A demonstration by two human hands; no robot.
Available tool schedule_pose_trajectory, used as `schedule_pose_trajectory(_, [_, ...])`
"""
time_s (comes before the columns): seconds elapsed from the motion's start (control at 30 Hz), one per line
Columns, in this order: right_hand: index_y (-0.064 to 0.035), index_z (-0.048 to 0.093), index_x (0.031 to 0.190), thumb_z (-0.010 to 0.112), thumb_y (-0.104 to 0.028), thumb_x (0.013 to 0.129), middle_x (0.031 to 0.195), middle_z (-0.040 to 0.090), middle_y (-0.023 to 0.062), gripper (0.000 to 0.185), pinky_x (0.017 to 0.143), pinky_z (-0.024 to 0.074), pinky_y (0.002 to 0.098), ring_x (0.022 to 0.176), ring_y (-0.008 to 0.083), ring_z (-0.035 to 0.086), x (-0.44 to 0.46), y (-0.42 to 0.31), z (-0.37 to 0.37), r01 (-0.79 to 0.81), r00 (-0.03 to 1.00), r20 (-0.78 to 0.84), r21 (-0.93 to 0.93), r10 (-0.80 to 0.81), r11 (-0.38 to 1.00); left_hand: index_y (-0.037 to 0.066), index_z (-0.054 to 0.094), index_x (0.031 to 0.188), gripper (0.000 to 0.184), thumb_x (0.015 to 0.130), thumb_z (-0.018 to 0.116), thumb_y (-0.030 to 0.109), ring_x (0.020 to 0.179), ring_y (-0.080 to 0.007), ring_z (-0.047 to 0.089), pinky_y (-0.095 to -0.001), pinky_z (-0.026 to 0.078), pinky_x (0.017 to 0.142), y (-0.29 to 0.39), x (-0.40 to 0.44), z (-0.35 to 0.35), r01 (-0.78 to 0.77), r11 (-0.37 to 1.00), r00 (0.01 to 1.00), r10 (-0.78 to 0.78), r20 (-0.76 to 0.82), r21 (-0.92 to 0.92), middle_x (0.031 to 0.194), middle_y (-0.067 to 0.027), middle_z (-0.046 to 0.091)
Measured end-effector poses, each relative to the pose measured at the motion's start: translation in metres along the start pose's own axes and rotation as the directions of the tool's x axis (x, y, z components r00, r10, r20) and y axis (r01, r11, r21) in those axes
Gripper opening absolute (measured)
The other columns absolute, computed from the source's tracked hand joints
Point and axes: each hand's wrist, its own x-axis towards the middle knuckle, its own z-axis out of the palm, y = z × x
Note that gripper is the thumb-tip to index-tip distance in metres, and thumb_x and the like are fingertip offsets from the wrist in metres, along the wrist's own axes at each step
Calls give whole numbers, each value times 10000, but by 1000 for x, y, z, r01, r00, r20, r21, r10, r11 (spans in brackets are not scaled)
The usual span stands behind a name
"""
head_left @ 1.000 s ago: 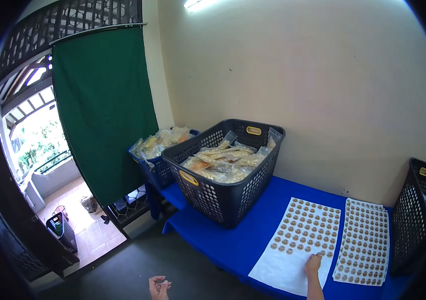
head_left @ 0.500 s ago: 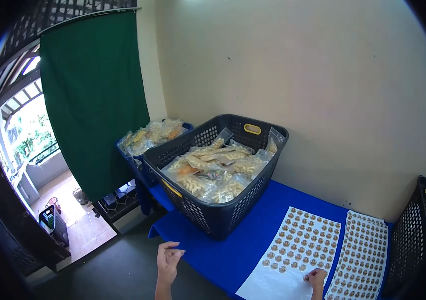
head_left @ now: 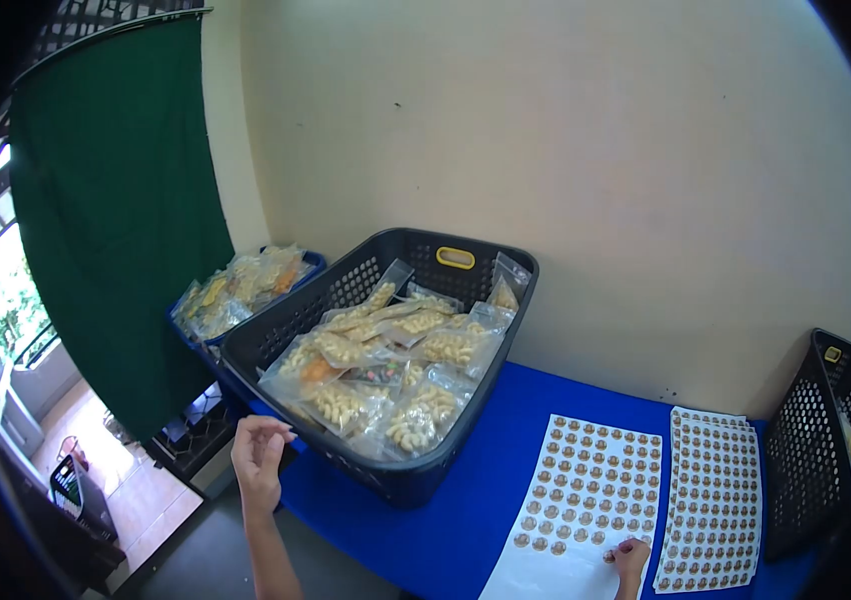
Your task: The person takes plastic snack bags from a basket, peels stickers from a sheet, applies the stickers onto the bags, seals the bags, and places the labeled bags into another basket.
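Observation:
My right hand (head_left: 632, 556) is over the lower part of a sticker sheet (head_left: 546, 575), its fingertips pinched on a round brown sticker (head_left: 610, 556). Upper rows of that sheet still carry round stickers; its lower left is bare white. Raised by the near left corner of a large dark basket (head_left: 416, 478), my left hand (head_left: 259, 462) has loosely curled fingers with the thumb apart, and nothing shows in it. Clear bags of pale curly snacks (head_left: 426, 418) fill the basket.
A stack of full sticker sheets (head_left: 714, 500) lies on the blue tablecloth (head_left: 446, 540). Another dark basket (head_left: 806, 460) stands at the right. Behind the large basket, a blue basket (head_left: 318, 268) holds more bags. A green curtain (head_left: 121, 220) hangs beside the doorway.
My view has turned slightly right. My left hand has moved toward the large basket's near left corner. My right hand stays over the sheet, pinching the sticker.

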Motion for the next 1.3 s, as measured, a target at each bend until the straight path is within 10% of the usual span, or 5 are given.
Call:
schedule_pose_trajectory(0.47, [59,510,538,454,110,528,509,496,128,76,379,411,284,417,202,509,-3,-21,10,-24,961,-278,-81,1,996,110,536,774,257,540,627,168,875,-217,457,-314,366,725,-92,176,6,-776,425,370,-290,882,466,862,-45,494])
schedule_pose_trajectory(0.73, [38,462,700,514,92,537,755,417,139,179,463,421,342,595,222,492,-4,0,30,-168,928,-311,143,206,975,59,527,688,120,645,528,171,696,-258,534,-349,402,646,-107,179,23,-775,411,449,-178,876,480,694,-89,560])
schedule_pose_trajectory(0.9, [2,490,747,655,-63,474,804,417,133,325,659,373,325,752,237,429,-30,-18,19,-269,876,-393,86,281,959,-15,449,993,279,805,389,181,889,-209,459,-295,352,780,-56,142,-13,-194,980,971,187,147,34,974,-128,465])
schedule_pose_trajectory(1.07, [-30,552,686,697,-183,453,729,458,111,314,605,381,318,692,233,441,-29,7,22,-64,940,-327,107,96,992,-3,298,1165,404,840,309,236,1104,-172,306,-297,207,941,-45,57,2,-112,582,865,-342,-367,-806,1187,-105,337])
schedule_pose_trajectory(1.3, [-49,567,599,691,-236,504,649,458,106,244,541,390,302,619,207,455,-25,8,12,16,977,-212,9,-14,1000,7,287,1171,416,829,325,242,1135,-206,239,-326,181,951,-42,-6,50,-145,965,920,50,-388,-220,1241,-109,225])
